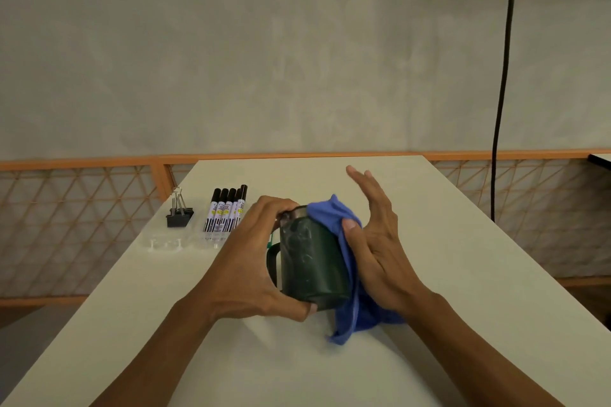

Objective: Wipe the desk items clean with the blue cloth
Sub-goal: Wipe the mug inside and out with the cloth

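Note:
A dark green mug [309, 261] with a black handle is tilted above the white desk [231, 357]. My left hand [251, 261] grips it, fingers curled over the rim and thumb under the base. The blue cloth [347, 277] is draped over the mug's right side and hangs down to the desk. My right hand [373, 241] presses the cloth against the mug with thumb and palm, its fingers straight and pointing away from me.
Several black-capped markers [226, 211] lie side by side on a clear tray [165, 243] at the desk's far left, beside black binder clips [179, 211]. A black cable [501, 92] hangs at the right. An orange lattice railing [76, 228] runs behind the desk.

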The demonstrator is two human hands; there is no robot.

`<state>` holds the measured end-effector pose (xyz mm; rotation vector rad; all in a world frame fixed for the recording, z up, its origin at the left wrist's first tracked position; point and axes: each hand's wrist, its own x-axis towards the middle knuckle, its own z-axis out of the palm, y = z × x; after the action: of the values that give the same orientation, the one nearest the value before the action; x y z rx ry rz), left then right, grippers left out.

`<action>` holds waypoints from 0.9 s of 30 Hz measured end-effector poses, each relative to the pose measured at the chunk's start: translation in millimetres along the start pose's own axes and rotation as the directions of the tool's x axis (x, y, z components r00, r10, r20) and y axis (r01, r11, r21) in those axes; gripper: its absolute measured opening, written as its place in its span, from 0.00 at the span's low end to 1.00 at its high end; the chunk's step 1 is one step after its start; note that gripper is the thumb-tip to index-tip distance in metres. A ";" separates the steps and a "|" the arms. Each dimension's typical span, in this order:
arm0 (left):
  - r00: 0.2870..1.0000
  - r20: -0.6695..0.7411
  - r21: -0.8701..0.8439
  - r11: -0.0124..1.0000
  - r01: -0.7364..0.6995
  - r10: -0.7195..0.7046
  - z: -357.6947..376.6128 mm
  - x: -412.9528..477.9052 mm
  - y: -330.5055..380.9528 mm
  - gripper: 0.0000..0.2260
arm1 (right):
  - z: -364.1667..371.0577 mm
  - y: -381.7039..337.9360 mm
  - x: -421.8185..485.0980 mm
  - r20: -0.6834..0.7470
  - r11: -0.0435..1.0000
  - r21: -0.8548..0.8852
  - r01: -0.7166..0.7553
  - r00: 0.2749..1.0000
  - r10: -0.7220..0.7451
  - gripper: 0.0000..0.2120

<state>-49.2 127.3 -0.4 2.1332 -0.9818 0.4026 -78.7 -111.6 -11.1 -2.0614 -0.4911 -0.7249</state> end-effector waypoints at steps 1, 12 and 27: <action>1.000 0.009 0.001 1.000 -0.015 0.015 1.8 -0.1 1.6 0.50 | 0.8 2.6 3.0 -0.026 0.998 0.023 -0.055 0.998 0.056 0.27; 0.997 -0.065 0.015 0.999 0.034 -0.033 -16.6 0.2 -15.0 0.52 | 7.3 -7.7 -25.6 0.184 0.988 0.153 -0.024 0.983 -0.004 0.29; 0.994 -0.011 -0.039 0.994 0.105 -0.105 -28.9 -3.2 -19.0 0.52 | -6.7 -11.6 -18.9 0.278 0.963 0.158 -0.218 0.946 0.168 0.33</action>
<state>-36.3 158.4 8.0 2.1347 -0.8586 0.3431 -101.7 -112.3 -13.4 -2.0009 -0.4760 -0.2773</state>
